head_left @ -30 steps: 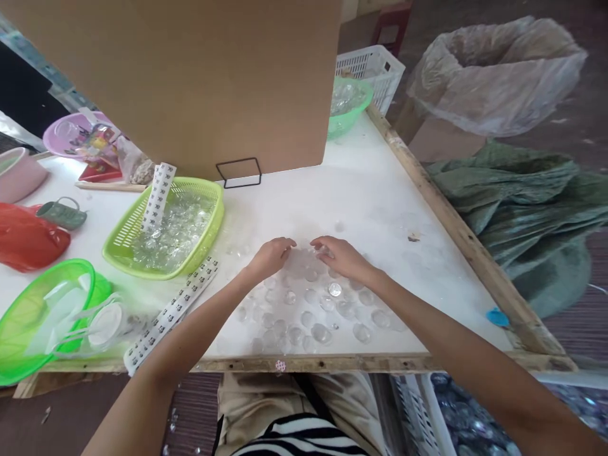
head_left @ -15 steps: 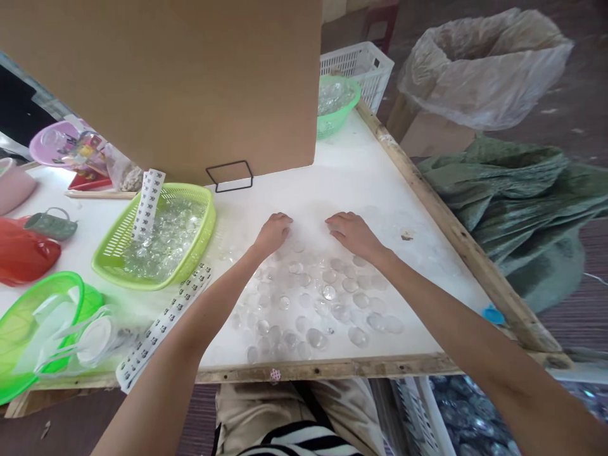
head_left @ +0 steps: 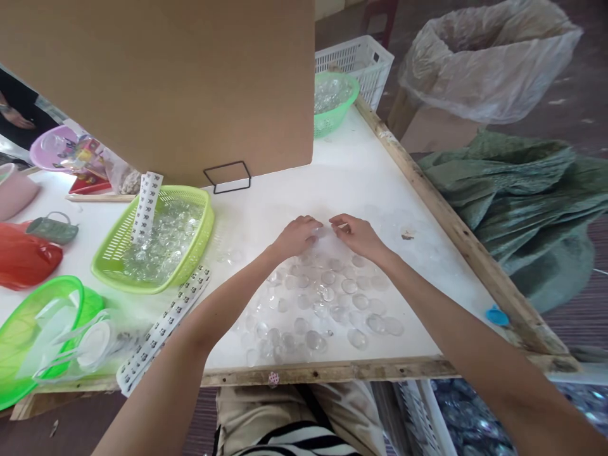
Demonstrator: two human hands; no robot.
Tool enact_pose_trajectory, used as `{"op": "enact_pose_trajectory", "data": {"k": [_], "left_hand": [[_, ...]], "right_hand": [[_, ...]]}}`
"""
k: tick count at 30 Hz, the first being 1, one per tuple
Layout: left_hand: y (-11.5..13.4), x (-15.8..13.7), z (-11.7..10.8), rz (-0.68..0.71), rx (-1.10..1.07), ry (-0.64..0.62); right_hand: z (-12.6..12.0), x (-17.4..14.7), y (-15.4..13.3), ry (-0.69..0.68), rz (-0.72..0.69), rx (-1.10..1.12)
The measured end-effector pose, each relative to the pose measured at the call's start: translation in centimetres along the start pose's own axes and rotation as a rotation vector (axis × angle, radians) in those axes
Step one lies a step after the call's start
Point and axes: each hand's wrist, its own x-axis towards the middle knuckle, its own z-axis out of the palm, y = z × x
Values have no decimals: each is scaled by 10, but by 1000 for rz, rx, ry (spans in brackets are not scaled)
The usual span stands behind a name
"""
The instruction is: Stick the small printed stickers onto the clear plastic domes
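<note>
Many small clear, rounded plastic pieces point(head_left: 357, 338) lie scattered over the white table top in front of me. My left hand point(head_left: 299, 236) is just beyond them, its fingers curled around what looks like a clear plastic piece point(head_left: 319, 232), faint against the white. Facing it closely, my right hand point(head_left: 355, 234) has bent fingers and thumb drawn together; anything between them is too transparent to make out. Both hands are low over the table, their fingertips a short gap apart.
To the left stand a yellow-green basket point(head_left: 209, 244) of clear pieces and printed strips point(head_left: 164, 329). A large cardboard sheet point(head_left: 213, 82) rises behind, with a black wire frame point(head_left: 228, 177) at its foot. A wooden edge point(head_left: 451, 212) borders the table; a green basket point(head_left: 332, 123) sits far back.
My left hand has moved to the right, closing most of the gap to my right hand. The right hand has shifted only slightly, its fingers more bent.
</note>
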Motion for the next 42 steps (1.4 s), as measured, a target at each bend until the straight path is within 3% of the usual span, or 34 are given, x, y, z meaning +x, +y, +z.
{"op": "enact_pose_trajectory", "data": {"k": [4,8,15,18,23,28,32,35,39,42], "left_hand": [[-2,3,5,-23,14,14],[0,5,6,-32,11,9],[10,11,8,-138,-49,-12],[5,15,5,-199,-15,-16],[-1,13,-6,-267,87,49],[8,11,-1,-125,80,0],[7,14,3,-127,87,14],[-3,14,-1,-167,104,59],[-11,6,-13,-205,126,129],[-7,-5,-18,-148,114,95]], "right_hand": [[4,-9,-7,-80,-188,-209],[10,-9,-13,-105,-275,-326],[3,-12,-7,-62,-43,-59],[-1,-14,0,-26,-9,-53],[0,-15,5,32,-57,-173],[7,-13,-2,63,-189,-267],[16,-10,-12,-13,-311,-330],[18,-9,-15,-36,-311,-346],[8,-10,-17,79,-261,-408],[0,-16,-26,55,-259,-377]]}}
